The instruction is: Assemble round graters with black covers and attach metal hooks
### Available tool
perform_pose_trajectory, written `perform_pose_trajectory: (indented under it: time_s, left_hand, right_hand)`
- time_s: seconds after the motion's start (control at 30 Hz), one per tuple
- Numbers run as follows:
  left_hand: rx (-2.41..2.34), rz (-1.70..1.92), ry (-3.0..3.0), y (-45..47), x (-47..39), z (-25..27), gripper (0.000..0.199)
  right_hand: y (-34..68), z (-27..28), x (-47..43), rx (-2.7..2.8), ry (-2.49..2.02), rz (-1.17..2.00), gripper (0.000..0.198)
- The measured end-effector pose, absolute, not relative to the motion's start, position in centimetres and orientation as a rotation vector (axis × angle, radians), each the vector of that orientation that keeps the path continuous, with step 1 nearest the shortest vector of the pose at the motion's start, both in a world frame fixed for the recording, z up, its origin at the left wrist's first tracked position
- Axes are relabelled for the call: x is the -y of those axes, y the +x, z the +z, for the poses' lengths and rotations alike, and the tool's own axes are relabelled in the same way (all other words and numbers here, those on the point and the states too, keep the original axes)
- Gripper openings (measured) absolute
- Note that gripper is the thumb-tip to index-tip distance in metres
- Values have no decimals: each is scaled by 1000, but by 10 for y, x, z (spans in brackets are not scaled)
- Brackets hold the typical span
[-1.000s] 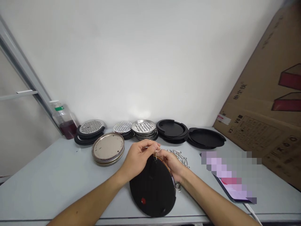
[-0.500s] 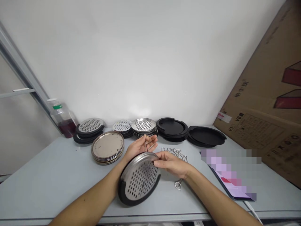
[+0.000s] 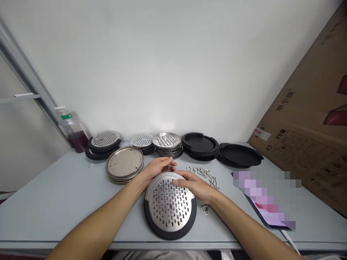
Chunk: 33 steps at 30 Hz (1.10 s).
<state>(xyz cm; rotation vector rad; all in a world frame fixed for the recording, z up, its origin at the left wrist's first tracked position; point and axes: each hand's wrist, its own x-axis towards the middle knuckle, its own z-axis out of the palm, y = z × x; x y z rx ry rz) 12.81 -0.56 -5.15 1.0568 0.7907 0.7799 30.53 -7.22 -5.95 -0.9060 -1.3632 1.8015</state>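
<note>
A round metal grater disc with a black rim is tilted toward me near the table's front edge. My right hand grips its upper right side, thumb on the perforated face and fingers behind. At the top edge, my left hand pinches a thin wire hook between closed fingers. Part of that hand is hidden behind the disc. Several more wire hooks lie loose beyond my right hand, and a single metal ring piece rests just below my right wrist.
Along the wall stand a stack of plain metal discs, black-rimmed graters, bare grater discs, black round holders and black trays. A bottle of dark liquid is at left; a phone and cardboard box at right.
The grater disc has turned to face me more squarely and shifted slightly right. Both hands keep their hold, with the left fingers now closer together at the hook.
</note>
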Motion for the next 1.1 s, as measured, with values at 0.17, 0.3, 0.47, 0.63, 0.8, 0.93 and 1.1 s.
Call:
perform_pose_trajectory:
  time_s: [0.17, 0.3, 0.47, 0.63, 0.8, 0.93, 1.1]
  left_hand:
    - [-919, 819, 1218, 126, 8, -50, 36]
    - [-996, 844, 1332, 124, 8, -52, 34]
    - [-1049, 813, 1392, 123, 9, -56, 33]
    - [-1066, 785, 1403, 125, 10, -58, 32]
    - [-1057, 792, 1392, 124, 9, -58, 31]
    - [-1053, 798, 1359, 124, 9, -58, 34]
    - [-1039, 774, 1278, 126, 9, -59, 36]
  right_hand:
    - [304, -61, 72, 1356, -960, 1782, 45]
    - [302, -61, 72, 1320, -936, 1807, 51]
    - [300, -62, 72, 1304, -958, 1837, 51]
    - [299, -62, 72, 1281, -1003, 1819, 51]
    - [299, -61, 72, 1259, -970, 1838, 54]
    - [300, -62, 72, 1245, -957, 1841, 52]
    - [300, -62, 72, 1240, -961, 1837, 51]
